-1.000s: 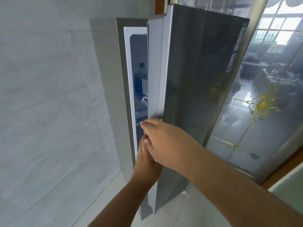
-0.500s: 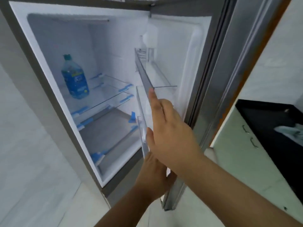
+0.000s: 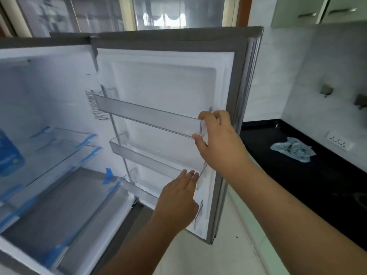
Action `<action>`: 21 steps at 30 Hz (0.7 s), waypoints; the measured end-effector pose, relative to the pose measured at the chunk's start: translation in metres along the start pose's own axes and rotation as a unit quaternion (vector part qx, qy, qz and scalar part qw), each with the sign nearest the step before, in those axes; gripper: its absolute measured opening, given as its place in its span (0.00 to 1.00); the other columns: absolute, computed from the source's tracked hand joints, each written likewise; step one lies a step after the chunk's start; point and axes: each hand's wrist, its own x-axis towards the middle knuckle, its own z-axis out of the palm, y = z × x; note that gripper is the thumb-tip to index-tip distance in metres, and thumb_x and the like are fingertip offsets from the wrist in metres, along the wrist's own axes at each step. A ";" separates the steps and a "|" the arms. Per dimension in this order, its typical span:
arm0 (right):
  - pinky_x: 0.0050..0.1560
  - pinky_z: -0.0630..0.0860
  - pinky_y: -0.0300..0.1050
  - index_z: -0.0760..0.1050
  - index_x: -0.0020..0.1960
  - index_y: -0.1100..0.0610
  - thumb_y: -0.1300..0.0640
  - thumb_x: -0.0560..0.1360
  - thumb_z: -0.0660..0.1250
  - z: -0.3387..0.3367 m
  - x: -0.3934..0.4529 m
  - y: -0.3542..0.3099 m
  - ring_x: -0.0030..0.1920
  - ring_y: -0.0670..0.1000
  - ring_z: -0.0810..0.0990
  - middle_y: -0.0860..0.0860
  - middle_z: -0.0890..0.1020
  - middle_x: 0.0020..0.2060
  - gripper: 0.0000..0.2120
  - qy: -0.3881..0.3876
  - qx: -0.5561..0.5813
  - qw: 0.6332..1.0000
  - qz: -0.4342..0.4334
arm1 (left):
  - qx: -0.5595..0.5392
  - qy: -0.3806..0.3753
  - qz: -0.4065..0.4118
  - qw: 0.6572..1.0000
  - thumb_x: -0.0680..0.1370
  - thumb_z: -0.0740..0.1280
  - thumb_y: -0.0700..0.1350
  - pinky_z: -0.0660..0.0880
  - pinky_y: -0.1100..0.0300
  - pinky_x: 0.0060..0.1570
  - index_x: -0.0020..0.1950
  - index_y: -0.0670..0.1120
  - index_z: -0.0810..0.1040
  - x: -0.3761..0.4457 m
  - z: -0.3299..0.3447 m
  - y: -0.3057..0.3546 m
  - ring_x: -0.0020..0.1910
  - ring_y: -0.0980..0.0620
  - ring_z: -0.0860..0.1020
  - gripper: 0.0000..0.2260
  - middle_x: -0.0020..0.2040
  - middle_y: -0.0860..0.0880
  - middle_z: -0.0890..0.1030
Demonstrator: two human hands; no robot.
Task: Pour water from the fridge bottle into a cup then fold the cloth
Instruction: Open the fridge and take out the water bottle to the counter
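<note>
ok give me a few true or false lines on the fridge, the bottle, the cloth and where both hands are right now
1. The fridge door stands wide open. True.
2. The blue bottle sits in a door rack. False: it stands on a glass shelf inside the fridge, at the left edge of the view.
3. The right hand is at the end of the upper door rack, thumb and fingers around its corner. True.
4. The left hand holds the bottle. False: it holds nothing, its straight fingers reaching the lower door rack.
5. The cloth lies neatly folded on the black counter. False: it lies crumpled.
</note>
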 end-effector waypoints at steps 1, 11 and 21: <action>0.51 0.82 0.48 0.68 0.75 0.51 0.50 0.82 0.69 0.001 0.008 0.013 0.57 0.55 0.80 0.54 0.68 0.70 0.24 0.001 0.002 1.000 0.007 | 0.004 -0.018 0.002 1.000 0.82 0.62 0.50 0.52 0.51 0.83 0.86 0.51 0.46 0.014 0.003 0.005 0.85 0.52 0.45 0.36 0.87 0.54 0.48; 0.53 0.78 0.44 0.65 0.79 0.52 0.56 0.85 0.64 0.016 0.084 0.110 0.59 0.55 0.81 0.54 0.73 0.72 0.23 -0.014 0.026 0.999 0.023 | 0.008 -0.032 -0.034 0.999 0.82 0.63 0.46 0.58 0.48 0.82 0.86 0.49 0.49 0.142 0.026 0.045 0.85 0.49 0.48 0.36 0.86 0.52 0.52; 0.61 0.82 0.54 0.61 0.82 0.46 0.45 0.81 0.68 0.022 0.090 0.100 0.71 0.57 0.72 0.55 0.65 0.73 0.32 0.020 -0.037 0.998 0.044 | -0.055 0.004 -0.065 0.996 0.83 0.66 0.50 0.65 0.46 0.79 0.82 0.54 0.63 0.164 -0.003 0.028 0.80 0.50 0.66 0.28 0.82 0.54 0.66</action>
